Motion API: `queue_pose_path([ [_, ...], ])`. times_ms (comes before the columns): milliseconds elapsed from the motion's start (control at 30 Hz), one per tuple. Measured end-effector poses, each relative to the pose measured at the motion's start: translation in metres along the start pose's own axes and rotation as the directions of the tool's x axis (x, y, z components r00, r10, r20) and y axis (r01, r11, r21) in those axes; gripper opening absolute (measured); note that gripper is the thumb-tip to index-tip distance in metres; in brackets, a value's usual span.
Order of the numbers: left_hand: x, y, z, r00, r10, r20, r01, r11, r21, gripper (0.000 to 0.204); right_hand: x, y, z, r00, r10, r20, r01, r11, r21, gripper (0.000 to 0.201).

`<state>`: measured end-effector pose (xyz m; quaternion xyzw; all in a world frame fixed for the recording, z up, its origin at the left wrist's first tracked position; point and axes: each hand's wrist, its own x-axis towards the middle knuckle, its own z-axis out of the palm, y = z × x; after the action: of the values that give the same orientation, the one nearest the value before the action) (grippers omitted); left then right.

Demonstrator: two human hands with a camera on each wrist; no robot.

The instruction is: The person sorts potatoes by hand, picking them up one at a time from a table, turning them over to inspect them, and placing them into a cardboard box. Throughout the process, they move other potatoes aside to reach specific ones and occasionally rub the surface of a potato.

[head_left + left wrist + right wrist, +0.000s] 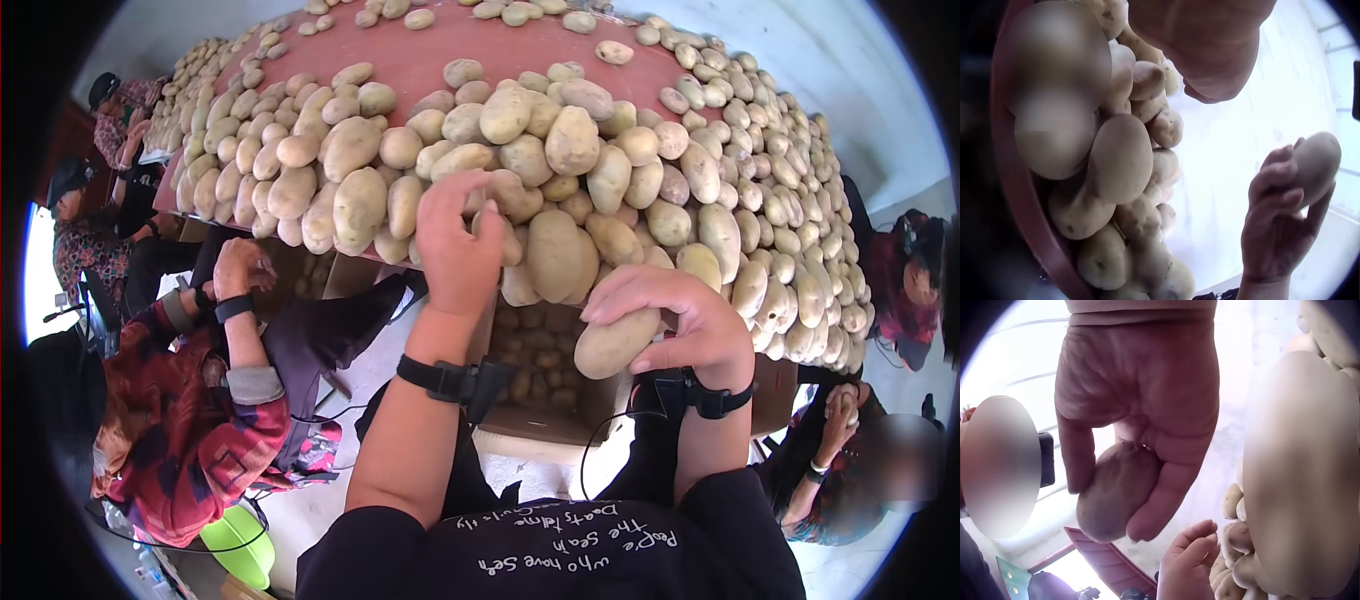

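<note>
A large heap of potatoes (560, 150) covers a red table (420, 55). My left hand (458, 232) rests on the potatoes at the heap's near edge, its fingers laid over them; I cannot see a potato held in it. In the left wrist view only its palm (1210, 44) shows, beside the pile (1122, 156). Just off the table's near edge, my right hand (668, 318) grips one long potato (612, 343) with fingers and thumb curled round it. The right wrist view shows that potato (1116, 495) in the palm.
A cardboard box (520, 415) holding potatoes stands under the table's near edge. A person in red patterned clothes (180, 430) sits at the left, others sit at the far left and at the right (905, 290). A green tub (240, 548) lies on the floor.
</note>
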<state>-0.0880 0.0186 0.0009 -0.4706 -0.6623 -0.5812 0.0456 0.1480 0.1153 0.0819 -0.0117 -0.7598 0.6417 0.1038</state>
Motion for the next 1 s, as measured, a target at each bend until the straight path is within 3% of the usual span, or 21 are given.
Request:
queue_pose_path([
  [33,-0.002,-0.001,-0.001,0.997,-0.073,0.028,0.074,0.997,-0.012,0.032,0.0,0.001,-0.002,0.999,0.005,0.053,-0.005,1.0,-0.004,0.046],
  [200,-0.006,-0.001,0.008,0.993,-0.039,0.115,0.033,0.998,0.054,0.045,-0.004,0.012,-0.009,0.968,0.023,0.248,-0.029,0.999,0.019,0.035],
  [300,-0.006,0.001,0.01,0.989,0.009,0.147,-0.031,0.988,0.151,0.053,-0.007,0.011,-0.01,0.942,0.191,0.276,-0.206,0.978,0.026,0.03],
  [367,-0.005,0.005,0.008,0.983,0.038,0.181,-0.078,0.973,0.217,0.059,-0.006,0.008,-0.007,0.944,0.235,0.232,-0.258,0.963,0.075,0.029],
  [467,-0.006,0.007,0.01,0.978,-0.054,0.202,0.001,0.968,0.251,0.066,-0.002,0.004,-0.002,0.952,0.262,0.158,-0.275,0.959,0.065,0.03],
  [700,-0.007,0.006,0.014,0.975,-0.061,0.214,0.008,0.971,0.239,0.053,0.006,0.014,0.008,0.967,0.229,0.111,-0.229,0.973,-0.012,0.032],
  [800,-0.01,0.005,0.014,0.979,-0.066,0.194,0.036,0.987,0.157,0.051,0.007,0.014,0.01,0.962,0.263,0.072,-0.261,0.965,-0.025,0.032],
  [900,-0.008,0.012,0.013,0.97,-0.186,0.158,0.211,0.964,-0.163,0.053,0.007,0.023,0.014,0.964,0.25,-0.093,-0.239,0.964,0.112,0.035],
  [1000,-0.008,0.018,0.014,0.936,-0.226,0.271,0.348,0.714,-0.608,0.054,0.008,0.029,0.011,0.946,0.255,-0.199,-0.181,0.927,0.327,0.039],
])
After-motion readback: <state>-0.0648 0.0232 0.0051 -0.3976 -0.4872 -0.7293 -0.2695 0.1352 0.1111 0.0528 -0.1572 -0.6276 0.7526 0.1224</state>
